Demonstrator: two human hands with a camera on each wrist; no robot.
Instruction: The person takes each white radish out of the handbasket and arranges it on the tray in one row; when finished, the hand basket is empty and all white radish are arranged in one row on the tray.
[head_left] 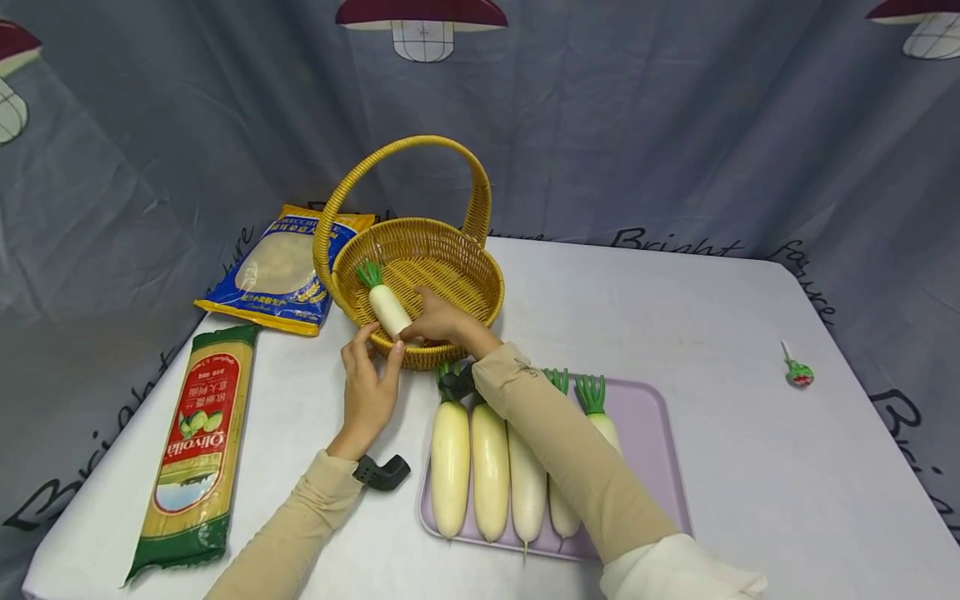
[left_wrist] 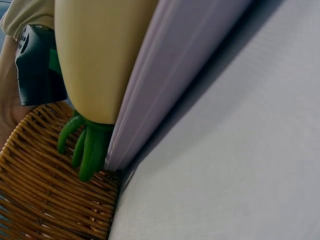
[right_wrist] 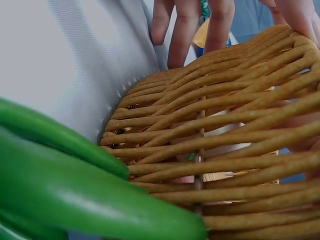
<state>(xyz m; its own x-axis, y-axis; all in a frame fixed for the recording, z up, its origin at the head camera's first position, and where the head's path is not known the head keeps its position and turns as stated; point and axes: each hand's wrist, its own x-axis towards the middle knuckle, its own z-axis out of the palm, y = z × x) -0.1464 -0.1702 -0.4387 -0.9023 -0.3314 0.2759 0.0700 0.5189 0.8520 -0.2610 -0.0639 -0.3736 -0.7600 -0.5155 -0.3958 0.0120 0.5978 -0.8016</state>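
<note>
A white radish (head_left: 390, 310) with green leaf stubs lies slanted in the left part of a yellow wicker basket (head_left: 487, 287). My right hand (head_left: 442, 321) reaches over the near rim and grips the radish by its lower end; part of that grip is hidden. At the basket's near left rim is my left hand (head_left: 369, 392), its fingers spread and touching the weave from outside. In the right wrist view the left fingers (right_wrist: 186, 30) hang along the basket wall. Several more white radishes (head_left: 450, 467) lie side by side on a lilac tray (head_left: 648, 433), under my right forearm.
A blue and yellow pasta bag (head_left: 277, 267) lies left of the basket, partly behind its handle. Nearer me is a long spaghetti pack (head_left: 198, 442). A wrapped lollipop (head_left: 798, 372) lies far right on the white table. A grey curtain hangs behind.
</note>
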